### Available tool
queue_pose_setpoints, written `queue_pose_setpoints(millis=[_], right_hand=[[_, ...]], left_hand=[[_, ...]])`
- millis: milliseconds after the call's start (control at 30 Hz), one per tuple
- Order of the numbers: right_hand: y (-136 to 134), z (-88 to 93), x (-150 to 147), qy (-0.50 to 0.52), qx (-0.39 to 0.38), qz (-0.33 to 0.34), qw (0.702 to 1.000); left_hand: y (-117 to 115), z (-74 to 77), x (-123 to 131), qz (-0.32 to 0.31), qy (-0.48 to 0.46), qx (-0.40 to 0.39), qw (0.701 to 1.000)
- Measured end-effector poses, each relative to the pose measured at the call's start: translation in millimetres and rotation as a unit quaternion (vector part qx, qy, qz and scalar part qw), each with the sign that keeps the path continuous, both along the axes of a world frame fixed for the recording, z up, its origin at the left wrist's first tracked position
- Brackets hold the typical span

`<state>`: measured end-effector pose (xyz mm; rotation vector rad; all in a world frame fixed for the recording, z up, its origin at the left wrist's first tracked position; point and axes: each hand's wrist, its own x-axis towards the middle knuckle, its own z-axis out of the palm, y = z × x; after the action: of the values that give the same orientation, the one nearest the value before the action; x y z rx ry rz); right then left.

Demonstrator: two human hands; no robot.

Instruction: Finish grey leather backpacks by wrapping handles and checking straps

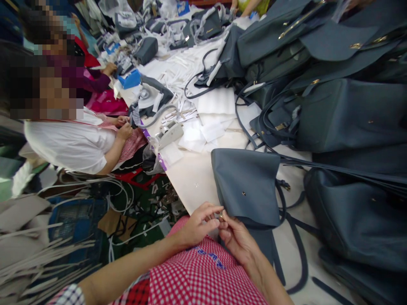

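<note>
A small gold-coloured metal piece [221,215] sits between my fingertips, its exact kind too small to tell. My right hand [238,239] pinches it between thumb and fingers. From the other side, my left hand [201,224] closes its forefinger and thumb about the same piece. Just beyond my hands a dark blue-grey leather bag [246,182] lies on the table, with a small gold stud on its face. Its straps trail off to the right. Below both hands is a red-and-white checked apron [203,275].
More blue-grey bags [356,114] are piled along the right. A tape dispenser [170,134] and white foam sheets [219,101] lie farther up the table [187,178]. A co-worker in a white shirt [70,144] sits at the left edge. A blue crate [78,228] stands on the floor.
</note>
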<state>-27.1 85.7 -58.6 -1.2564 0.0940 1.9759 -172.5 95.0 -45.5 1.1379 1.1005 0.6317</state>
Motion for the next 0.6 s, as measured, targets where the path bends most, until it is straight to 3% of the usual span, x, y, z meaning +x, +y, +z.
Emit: queue_pose_setpoints(millis=[100, 233, 367, 467, 533, 600], right_hand=[[3, 11.1, 2, 0.055, 0.002, -0.027, 0.998], [12, 33.1, 1, 0.138, -0.016, -0.087, 0.986], [25, 49.2, -4, 0.12, 0.009, -0.12, 0.985], [27, 53.6, 0, 0.042, 0.05, -0.11, 0.992], [24, 57.2, 9, -0.055, 0.092, -0.039, 0.993], [20, 64.4, 21, -0.191, 0.16, 0.06, 0.967]], left_hand=[[3, 14.7, 8, -0.035, 0.06, 0.193, 0.979], [13, 28.9, 25, 0.003, 0.068, 0.273, 0.96], [27, 35.0, 41, 0.05, 0.039, 0.281, 0.957], [38, 30.5, 45, 0.068, 0.02, 0.224, 0.972], [43, 26.6, 44, 0.063, 0.004, 0.177, 0.982], [46, 25.1, 42, 0.042, -0.016, 0.151, 0.987]])
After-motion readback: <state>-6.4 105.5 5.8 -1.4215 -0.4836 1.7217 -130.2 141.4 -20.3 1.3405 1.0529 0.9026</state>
